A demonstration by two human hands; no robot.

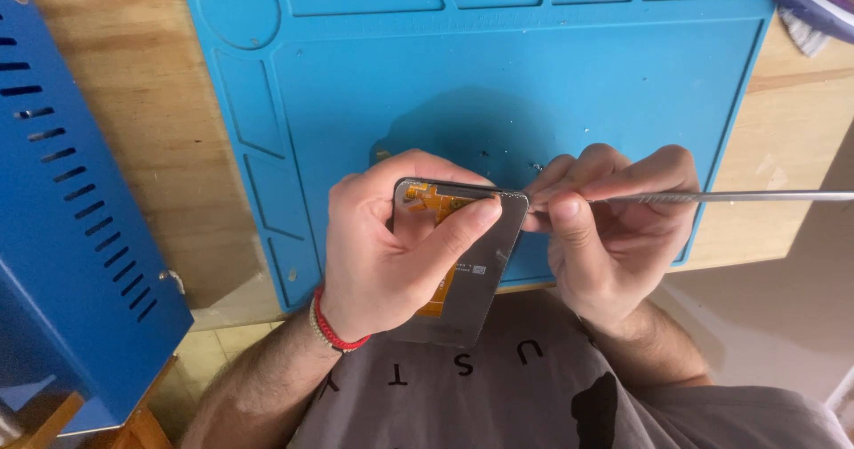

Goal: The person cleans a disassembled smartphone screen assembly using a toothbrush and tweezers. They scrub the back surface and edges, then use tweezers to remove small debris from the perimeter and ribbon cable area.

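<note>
A flat grey phone screen panel (485, 262) with an orange flex ribbon (433, 202) on its back is held tilted above the near edge of a blue work mat (534, 75), just over the person's grey shirt (534, 387). The left hand (382, 253) is clamped on it — fingers wrapped behind the left edge, thumb pressed across the back toward the upper right corner. The right hand (614, 226) is closed in a pinch around a thin metal rod tool (729, 197), which runs level out to the right edge of the view; its tip meets the panel's top right corner, where the two hands nearly touch. A red cord bracelet (334, 329) circles the left wrist. The mat lies on a pale wooden table (133, 102), with a few tiny specks — too small to tell what — on it just beyond the hands. A blue metal case (71, 235) with vent slots stands at the left, and a purple object (801, 0) shows at the top right corner.
</note>
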